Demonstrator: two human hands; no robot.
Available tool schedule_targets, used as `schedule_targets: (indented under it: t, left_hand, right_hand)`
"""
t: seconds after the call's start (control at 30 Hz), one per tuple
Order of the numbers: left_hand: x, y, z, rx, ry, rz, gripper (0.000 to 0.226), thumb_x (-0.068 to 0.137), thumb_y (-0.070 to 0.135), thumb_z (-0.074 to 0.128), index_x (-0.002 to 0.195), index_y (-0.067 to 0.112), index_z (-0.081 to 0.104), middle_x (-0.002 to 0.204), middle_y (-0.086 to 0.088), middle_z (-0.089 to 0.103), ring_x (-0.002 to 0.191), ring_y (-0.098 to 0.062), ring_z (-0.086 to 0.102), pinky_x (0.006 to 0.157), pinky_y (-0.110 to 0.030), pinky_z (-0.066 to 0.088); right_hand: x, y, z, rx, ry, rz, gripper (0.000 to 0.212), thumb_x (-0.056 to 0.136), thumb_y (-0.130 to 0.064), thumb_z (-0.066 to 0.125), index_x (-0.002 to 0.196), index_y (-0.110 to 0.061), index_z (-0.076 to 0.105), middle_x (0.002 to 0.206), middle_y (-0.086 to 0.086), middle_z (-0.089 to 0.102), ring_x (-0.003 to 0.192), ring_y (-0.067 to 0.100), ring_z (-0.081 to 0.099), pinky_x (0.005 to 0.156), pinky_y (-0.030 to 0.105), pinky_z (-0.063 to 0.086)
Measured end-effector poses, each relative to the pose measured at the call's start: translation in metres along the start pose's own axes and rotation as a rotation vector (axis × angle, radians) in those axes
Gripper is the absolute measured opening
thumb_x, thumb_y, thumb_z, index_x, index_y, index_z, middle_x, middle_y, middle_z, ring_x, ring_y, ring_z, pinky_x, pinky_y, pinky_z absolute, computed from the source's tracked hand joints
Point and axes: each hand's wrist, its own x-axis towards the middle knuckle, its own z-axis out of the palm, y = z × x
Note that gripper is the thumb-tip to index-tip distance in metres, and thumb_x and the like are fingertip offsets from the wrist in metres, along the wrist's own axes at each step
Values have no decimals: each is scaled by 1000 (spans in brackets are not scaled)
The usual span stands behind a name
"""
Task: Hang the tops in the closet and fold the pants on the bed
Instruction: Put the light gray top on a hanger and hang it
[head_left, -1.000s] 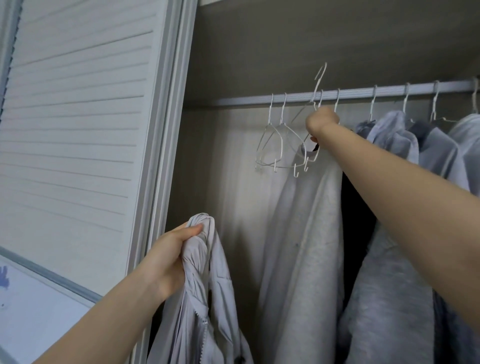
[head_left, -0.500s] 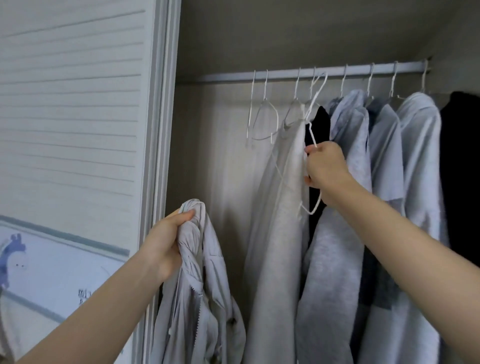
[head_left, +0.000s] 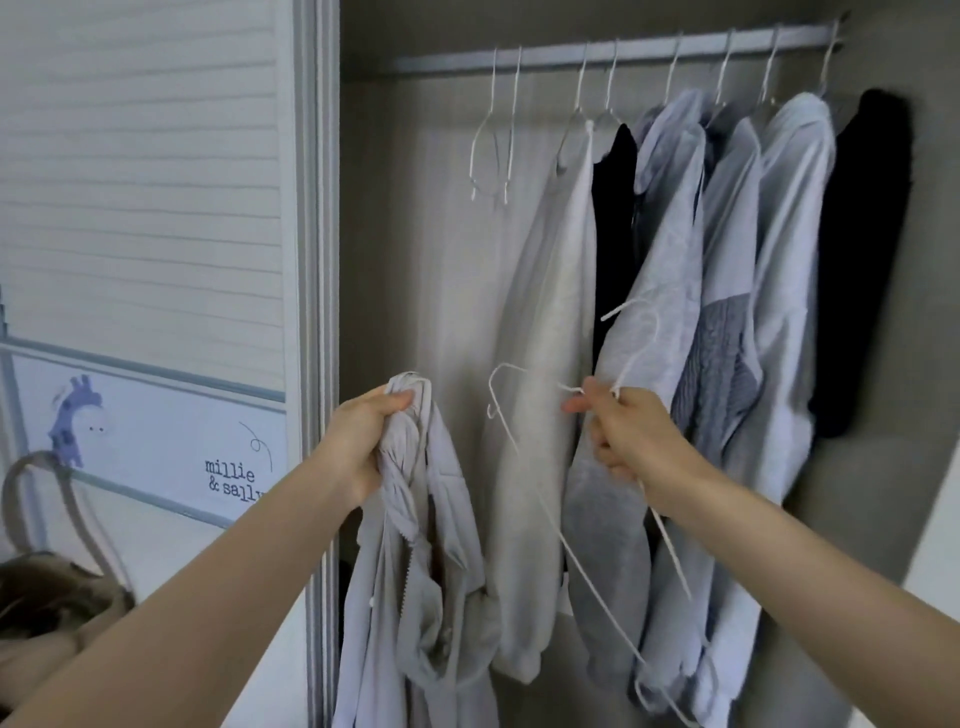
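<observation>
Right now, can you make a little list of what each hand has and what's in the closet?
left hand: grips the bunched top of a light grey zip jacket, not yet on a hanger
right hand: holds white wire hangers, off the rod
closet rod: empty white hangers at its left end, then hung tops
hung tops: cream top, black, several grey, black at far right

A home bedroom, at an open built-in closet: a metal rail carries wire hangers and a row of grey, white and black tops. On the left stand a slatted sliding door and a giraffe-printed panel.
</observation>
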Motion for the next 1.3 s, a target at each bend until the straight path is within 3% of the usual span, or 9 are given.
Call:
schedule_targets:
  t: [0.17,0.3,0.37,0.63,0.7,0.83,1.0,1.17,1.3]
  left_hand:
    - [1,-2,-16,183,168,55,18,87,9,66,104,9,73,89,-13,75,71,-22,72,57,-28,55]
    - [3,-6,-19,430,242,156,10,85,10,70,86,17,77,82,-8,76,72,-21,71,62,-27,56]
    - [1,-8,-10,571,201,204,13,84,13,71,75,19,78,77,-8,75,72,-21,67,68,-30,54]
    - [-19,-20,44,797,-37,309,13,84,8,68,85,-4,74,72,-19,61,70,-20,53,66,-29,40]
    - [-29,-21,56,823,-102,317,18,85,10,68,86,-8,71,74,-29,61,69,-20,54,66,-30,41]
    - [-47,-19,71,931,-313,262,31,94,30,62,92,2,73,78,-20,68,68,-23,67,66,-34,59]
    - [-49,-3,60,1660,-59,862,42,95,43,53,129,19,62,109,-1,56,103,-22,51,94,-39,43]
    - [-43,-13,58,1719,-271,817,29,98,35,50,80,12,54,70,1,54,69,-21,53,64,-36,39]
    - [-37,-26,62,1542,-316,775,29,98,20,53,71,14,46,59,7,43,55,-8,42,58,-31,31]
  right_hand:
    - [-21,11,-22,-88,-59,-15,35,99,-18,45,73,-10,66,45,1,27,28,6,20,33,10,15]
    - [-37,5,-42,3,-275,96,35,99,-22,48,70,-9,62,41,-6,23,31,6,16,37,9,14]
    - [-40,6,-39,-26,-342,138,35,99,-22,48,70,-9,62,41,-7,23,31,6,15,36,9,13]
    - [-21,31,-1,-71,-301,180,32,99,-24,45,77,-9,64,39,-6,30,31,7,23,35,13,17]
    - [-19,40,12,-71,-309,176,31,98,-22,46,77,-9,64,40,-5,31,32,8,25,36,15,18]
    - [-16,46,20,100,-258,58,39,95,-25,52,57,-19,60,37,-9,31,30,5,26,34,15,19]
    - [-16,48,8,231,-189,-149,53,94,-17,56,44,-22,40,39,-7,34,32,3,29,35,11,24]
    - [-18,46,6,180,-153,-350,50,95,-19,54,49,-13,39,42,-2,34,39,7,31,43,21,28]
    - [-15,43,7,-124,-92,-459,41,98,-25,50,63,-3,50,58,16,54,56,24,52,60,41,44]
